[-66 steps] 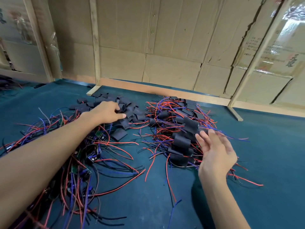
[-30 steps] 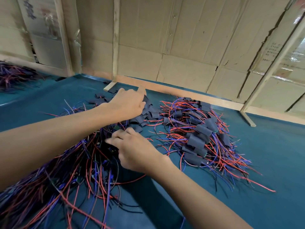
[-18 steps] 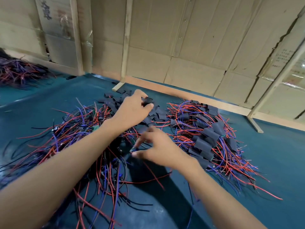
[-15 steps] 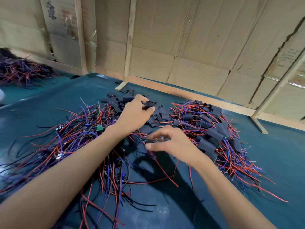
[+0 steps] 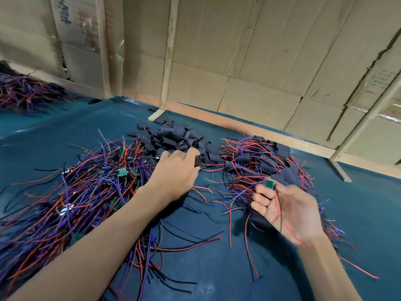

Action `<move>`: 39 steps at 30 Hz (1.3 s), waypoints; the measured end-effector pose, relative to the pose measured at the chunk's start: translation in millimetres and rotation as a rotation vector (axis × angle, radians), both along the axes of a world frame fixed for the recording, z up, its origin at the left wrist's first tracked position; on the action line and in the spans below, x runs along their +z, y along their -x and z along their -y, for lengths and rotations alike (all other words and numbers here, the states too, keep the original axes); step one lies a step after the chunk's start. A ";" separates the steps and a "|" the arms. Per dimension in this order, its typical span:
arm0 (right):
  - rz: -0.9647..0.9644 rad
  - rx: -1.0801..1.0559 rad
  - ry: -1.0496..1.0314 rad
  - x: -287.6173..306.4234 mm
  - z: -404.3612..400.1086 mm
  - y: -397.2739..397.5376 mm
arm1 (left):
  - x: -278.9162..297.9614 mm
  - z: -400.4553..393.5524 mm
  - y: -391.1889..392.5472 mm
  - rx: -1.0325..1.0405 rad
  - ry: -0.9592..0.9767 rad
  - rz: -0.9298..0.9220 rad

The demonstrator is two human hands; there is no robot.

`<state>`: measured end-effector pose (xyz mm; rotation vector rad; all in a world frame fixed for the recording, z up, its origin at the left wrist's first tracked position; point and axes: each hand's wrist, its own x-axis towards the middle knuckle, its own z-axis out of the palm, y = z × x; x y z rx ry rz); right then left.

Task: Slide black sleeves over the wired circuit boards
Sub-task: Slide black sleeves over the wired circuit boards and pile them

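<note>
Cardboard wall (image 5: 249,61) behind teal desk (image 5: 358,213). Left hand (image 5: 173,172), frame centre, pinches black sleeve (image 5: 198,162) at edge of sleeve pile (image 5: 171,136). Right hand (image 5: 288,211), lower right, palm up, fingers curled round wires, green circuit board (image 5: 269,184) at fingertips. Unsleeved heap (image 5: 76,192) left, finished heap (image 5: 267,161) right. Step, judged: pickup done. Next: bring hands together, thread board into sleeve mouth.

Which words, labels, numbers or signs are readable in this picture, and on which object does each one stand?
No text can be read.
Cardboard panel at upper left: dark and reddish printed characters, too blurred to read.
Cardboard panel at far right: several lines of small dark print, too small to read.
Green circuit board in the right hand: no marking can be made out.
</note>
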<state>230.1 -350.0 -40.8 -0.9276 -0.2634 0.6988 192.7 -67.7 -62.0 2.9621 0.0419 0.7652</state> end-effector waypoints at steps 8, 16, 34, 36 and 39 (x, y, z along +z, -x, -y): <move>0.076 -0.154 -0.117 0.3 -5.7 13.8 | 4.6 8.7 11.6 -0.318 0.102 0.078; 0.315 -0.310 0.112 -0.2 -16.2 16.8 | 12.0 28.0 29.0 -0.556 0.770 -0.286; 0.327 -0.195 0.059 13.0 -23.4 33.1 | 0.8 25.4 27.9 -0.457 0.437 -0.013; 0.297 -0.168 -0.131 20.1 -18.4 32.4 | 1.6 24.8 28.1 -0.460 0.420 0.026; 0.329 -0.190 -0.241 25.5 -8.8 30.6 | 2.6 24.5 28.7 -0.457 0.419 0.044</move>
